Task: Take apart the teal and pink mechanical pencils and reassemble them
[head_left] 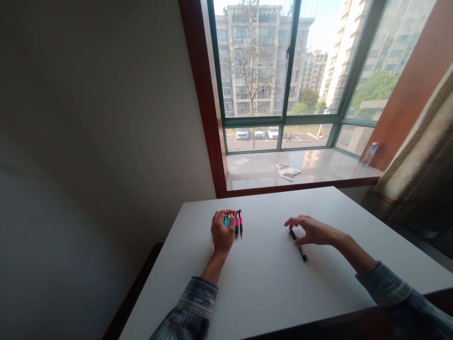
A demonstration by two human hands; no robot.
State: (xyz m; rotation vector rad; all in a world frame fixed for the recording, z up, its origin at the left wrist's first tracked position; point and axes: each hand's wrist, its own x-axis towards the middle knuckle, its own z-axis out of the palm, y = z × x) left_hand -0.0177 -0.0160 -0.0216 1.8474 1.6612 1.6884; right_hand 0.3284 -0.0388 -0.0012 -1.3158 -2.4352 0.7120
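Observation:
On the white table [262, 283], my left hand [222, 232] arches over several teal pens [227, 220], which show through the gap between its thumb and fingers. The hand partly covers them; whether it touches them I cannot tell. Just right of it, pink-and-black pens [239, 222] lie side by side in a row. Farther right, my right hand [311, 230] has its thumb and fingers apart over a black pen [300, 251]. That pen lies at a slant on the table, its upper part between the thumb and fingers, its lower end uncovered.
Behind the table is a window sill [255, 177] with a crumpled white cloth [288, 171] and a clear bottle [370, 154]. A curtain [399, 170] hangs at the right. A plain wall [141, 118] rises at the left.

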